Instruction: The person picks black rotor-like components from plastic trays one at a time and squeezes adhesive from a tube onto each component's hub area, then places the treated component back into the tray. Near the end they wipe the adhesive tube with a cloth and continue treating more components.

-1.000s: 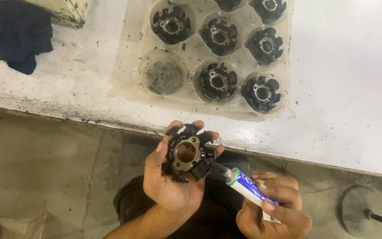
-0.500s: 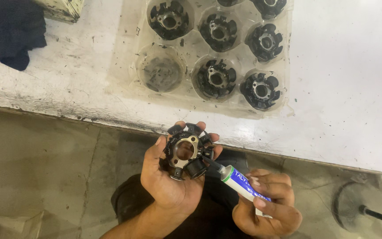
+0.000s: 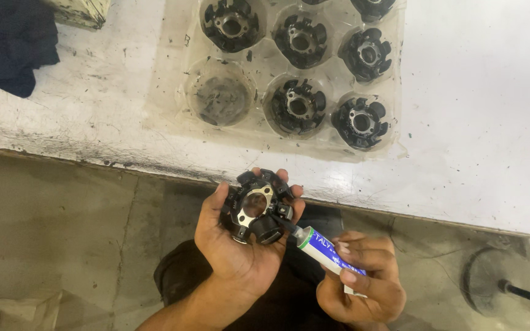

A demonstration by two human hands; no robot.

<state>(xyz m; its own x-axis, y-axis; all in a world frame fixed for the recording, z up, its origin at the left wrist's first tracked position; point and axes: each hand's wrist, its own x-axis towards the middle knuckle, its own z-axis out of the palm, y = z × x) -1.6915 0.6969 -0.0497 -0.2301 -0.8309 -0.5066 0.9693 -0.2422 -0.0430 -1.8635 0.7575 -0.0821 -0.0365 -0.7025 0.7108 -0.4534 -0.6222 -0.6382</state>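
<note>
At the upper left of the frame, a dark cloth (image 3: 8, 43) is lying bunched on the white worktable (image 3: 480, 122), with the corner of a pale box (image 3: 80, 11) sitting just beside it at the top edge. Right of these, a clear plastic tray (image 3: 173, 92) is resting on the tabletop, its round pockets carrying black ring-shaped parts (image 3: 297, 105); the pocket at its lower left (image 3: 221, 98) is sitting without a part and is smeared dark.

Below the table's scuffed front edge, at lower centre, you are cradling a black ring-shaped part with a metal centre plate (image 3: 256, 205) in your left hand (image 3: 237, 245), fingers curling up around its rim and thumb pressing on its left side, so the hand is clamped on the part. The part is being held in the air, clear of the table and just below the tray.

To the right of it, your right hand (image 3: 363, 285) is gripping a small white and blue tube (image 3: 326, 248), fingers closed around its rear half. The tube is angling up and to the left, and its dark nozzle is touching the lower right side of the part.

At the far lower right, a dark round base with a rod (image 3: 492, 285) is standing on the grey floor (image 3: 56, 233).
</note>
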